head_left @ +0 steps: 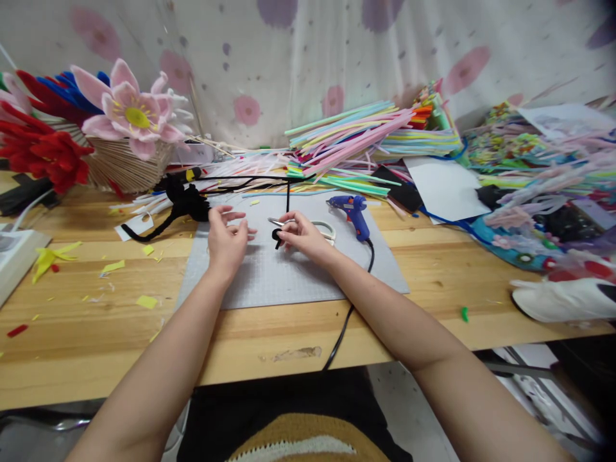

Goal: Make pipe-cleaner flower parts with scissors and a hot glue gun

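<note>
My right hand (302,237) pinches a small curled piece of black pipe cleaner (276,235) above the grey cutting mat (260,282). My left hand (227,239) hovers over the mat's left side, fingers apart and holding nothing. Just beyond it lies a fuzzy black figure with a long tail (185,202), made of pipe cleaner. Scissors (328,230) with pale handles rest on the mat, partly hidden behind my right hand. To their right is a blue glue gun (353,212), its black cord running over the table's front edge. A straight black pipe cleaner (288,197) stretches away behind my right hand.
Bundles of coloured pipe cleaners (356,138) pile up at the back. Pipe-cleaner flowers (129,112) fill the back left, near a white power strip (19,260). Yellow scraps (147,301) dot the wooden table. A white shoe-like object (561,300) sits at the right edge.
</note>
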The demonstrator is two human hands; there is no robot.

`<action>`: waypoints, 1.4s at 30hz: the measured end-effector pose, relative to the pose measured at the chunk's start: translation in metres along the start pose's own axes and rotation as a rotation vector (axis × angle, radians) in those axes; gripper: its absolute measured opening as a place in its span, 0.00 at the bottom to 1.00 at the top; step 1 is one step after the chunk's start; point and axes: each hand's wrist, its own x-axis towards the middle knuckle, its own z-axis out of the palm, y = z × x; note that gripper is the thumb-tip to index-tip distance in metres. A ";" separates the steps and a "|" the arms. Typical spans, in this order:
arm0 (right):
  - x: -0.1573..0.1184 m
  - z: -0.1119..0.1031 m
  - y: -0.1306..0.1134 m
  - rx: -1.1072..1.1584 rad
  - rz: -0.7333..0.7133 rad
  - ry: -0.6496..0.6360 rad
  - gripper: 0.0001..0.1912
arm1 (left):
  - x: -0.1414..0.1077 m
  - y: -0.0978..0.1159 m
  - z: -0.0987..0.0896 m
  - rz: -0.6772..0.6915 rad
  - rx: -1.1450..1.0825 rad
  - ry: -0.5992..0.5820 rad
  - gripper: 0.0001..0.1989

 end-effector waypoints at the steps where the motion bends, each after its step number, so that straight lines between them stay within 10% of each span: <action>1: -0.001 0.001 0.000 -0.011 0.005 -0.009 0.15 | 0.001 0.001 -0.002 -0.018 0.012 0.044 0.19; 5: -0.002 0.005 0.002 -0.070 0.010 -0.031 0.16 | 0.004 0.004 -0.005 0.131 0.255 0.079 0.15; 14: 0.000 0.000 0.006 -0.398 -0.105 -0.026 0.18 | -0.001 -0.015 0.011 -0.002 0.104 -0.387 0.10; 28: 0.001 -0.002 0.004 -0.592 -0.146 0.117 0.15 | -0.003 0.001 0.014 -0.381 -0.228 -0.297 0.16; 42: -0.010 0.017 -0.004 -0.919 -0.321 0.244 0.16 | -0.005 -0.010 0.020 -0.320 -0.169 -0.158 0.21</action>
